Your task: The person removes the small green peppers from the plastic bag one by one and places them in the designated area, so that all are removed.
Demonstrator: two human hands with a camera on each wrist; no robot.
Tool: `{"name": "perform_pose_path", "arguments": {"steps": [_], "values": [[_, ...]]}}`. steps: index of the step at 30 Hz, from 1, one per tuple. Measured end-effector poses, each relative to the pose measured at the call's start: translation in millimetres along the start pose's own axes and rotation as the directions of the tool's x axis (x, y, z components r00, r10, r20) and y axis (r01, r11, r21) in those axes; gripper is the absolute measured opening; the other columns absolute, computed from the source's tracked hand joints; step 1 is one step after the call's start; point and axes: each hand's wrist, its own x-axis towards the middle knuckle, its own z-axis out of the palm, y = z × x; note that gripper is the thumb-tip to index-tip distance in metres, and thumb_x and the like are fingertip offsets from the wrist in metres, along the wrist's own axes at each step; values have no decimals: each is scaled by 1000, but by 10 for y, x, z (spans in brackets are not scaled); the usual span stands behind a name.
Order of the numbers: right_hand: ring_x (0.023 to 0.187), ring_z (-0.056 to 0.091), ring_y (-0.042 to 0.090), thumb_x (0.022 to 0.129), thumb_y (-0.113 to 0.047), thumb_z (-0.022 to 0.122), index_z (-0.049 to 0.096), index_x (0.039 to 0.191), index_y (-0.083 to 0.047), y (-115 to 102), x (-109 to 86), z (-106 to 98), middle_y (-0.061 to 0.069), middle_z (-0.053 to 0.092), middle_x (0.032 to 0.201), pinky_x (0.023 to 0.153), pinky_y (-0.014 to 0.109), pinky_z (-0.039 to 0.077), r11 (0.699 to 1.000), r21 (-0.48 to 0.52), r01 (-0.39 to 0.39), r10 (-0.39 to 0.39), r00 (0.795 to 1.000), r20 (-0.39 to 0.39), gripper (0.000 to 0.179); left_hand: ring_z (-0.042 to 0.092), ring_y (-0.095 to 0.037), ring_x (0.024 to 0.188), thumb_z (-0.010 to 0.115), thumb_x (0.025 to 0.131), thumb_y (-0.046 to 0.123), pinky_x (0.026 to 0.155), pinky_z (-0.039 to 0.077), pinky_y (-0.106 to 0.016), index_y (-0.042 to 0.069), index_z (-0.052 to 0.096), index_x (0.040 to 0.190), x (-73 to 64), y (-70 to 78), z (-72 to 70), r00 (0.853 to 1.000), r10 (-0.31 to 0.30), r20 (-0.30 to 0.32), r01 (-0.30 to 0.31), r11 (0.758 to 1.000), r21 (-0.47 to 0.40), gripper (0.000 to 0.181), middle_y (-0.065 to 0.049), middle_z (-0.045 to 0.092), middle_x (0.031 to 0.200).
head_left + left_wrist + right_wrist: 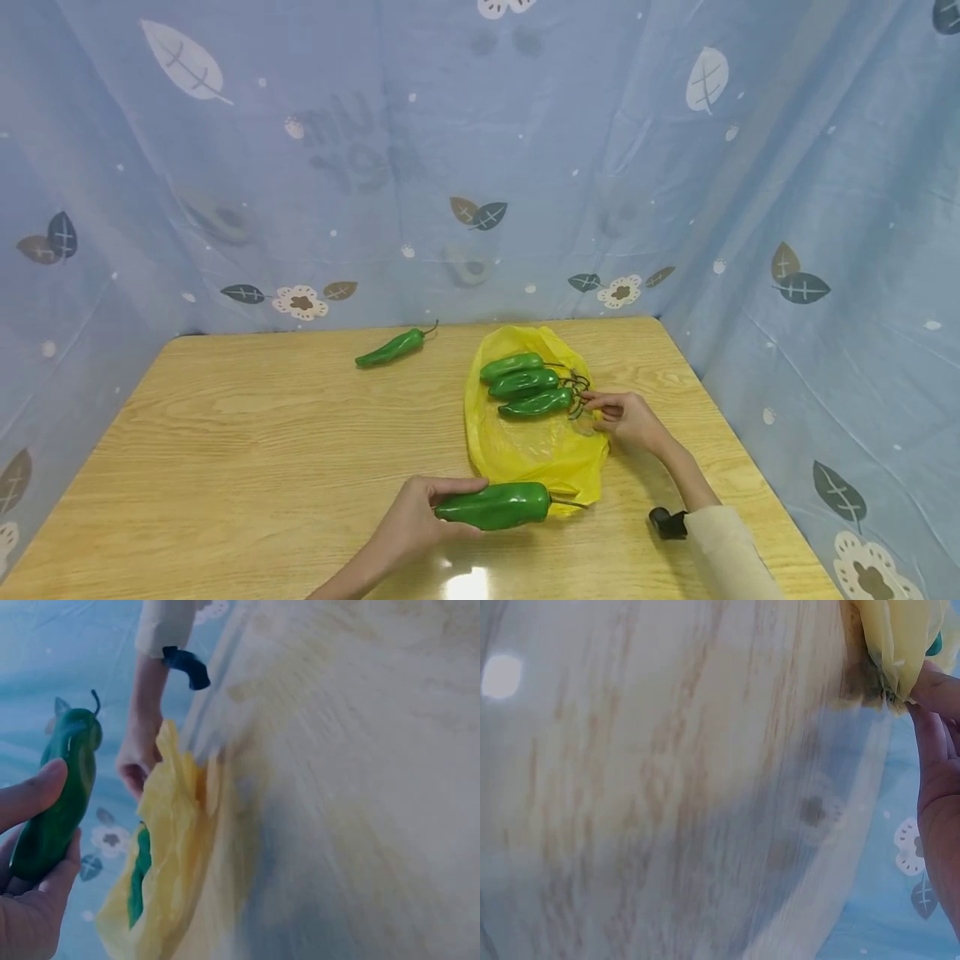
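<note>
My left hand (pixel 423 517) grips a large green chili pepper (pixel 495 506) between thumb and fingers, in front of the yellow plastic bag (pixel 517 446). The pepper's dark stem points right. Several more green peppers (pixel 525 383) lie side by side within the spread bag, stems bunched toward its right edge. At that edge my right hand (pixel 630 421) pinches the bag. From the right wrist, the thumb and fingers (pixel 936 694) close on the gathered yellow plastic. In the left wrist view the held pepper (pixel 67 780) stands nearly upright.
One separate green pepper (pixel 393 347) lies near the back edge of the wooden table (pixel 262 433), left of the bag. A blue patterned curtain (pixel 420 167) hangs behind and at both sides. A black wrist device (pixel 666 523) sits by the right sleeve.
</note>
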Motion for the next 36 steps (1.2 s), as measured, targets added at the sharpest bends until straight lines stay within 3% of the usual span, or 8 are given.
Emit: {"name": "perform_pose_path", "arguments": {"steps": [10,16,24,29,36], "values": [[121,50,41,85,8,66,67,113,5,23,-49,-9,23,53,135,94,42,47,999,41,-22,22,1000,-14,27,60,-21,106,81,75,6,82,53,-22,5,66,122,-188,-126,-77,998,-52,31,56,990,-131,50,-15,61,127],[122,50,40,86,5,66,67,114,4,24,-56,-5,21,52,136,97,42,44,997,69,-40,41,999,-9,28,59,-24,109,81,75,10,83,53,-24,8,65,124,-228,-230,-169,995,-93,-24,89,986,-139,52,-16,59,129],[120,51,40,85,6,67,66,114,5,17,-24,25,22,52,135,96,39,45,996,87,-33,34,999,-12,29,54,-35,117,81,76,12,87,52,-27,4,62,127,-170,-306,-381,993,-76,-94,65,992,-111,54,-21,55,133],[121,51,40,85,6,67,66,114,5,24,-11,35,22,52,136,97,40,44,994,98,-40,41,999,-5,29,55,-32,115,81,77,15,84,53,-25,5,61,128,-125,-328,-499,989,-95,-114,83,991,-106,56,-20,54,133],[121,50,40,86,6,66,67,113,5,17,-18,29,23,52,136,97,42,44,995,89,-43,44,999,-12,27,53,-31,119,80,78,12,86,52,-25,7,62,128,7,-333,-628,988,-67,-141,53,994,-99,54,-15,55,135]]}}
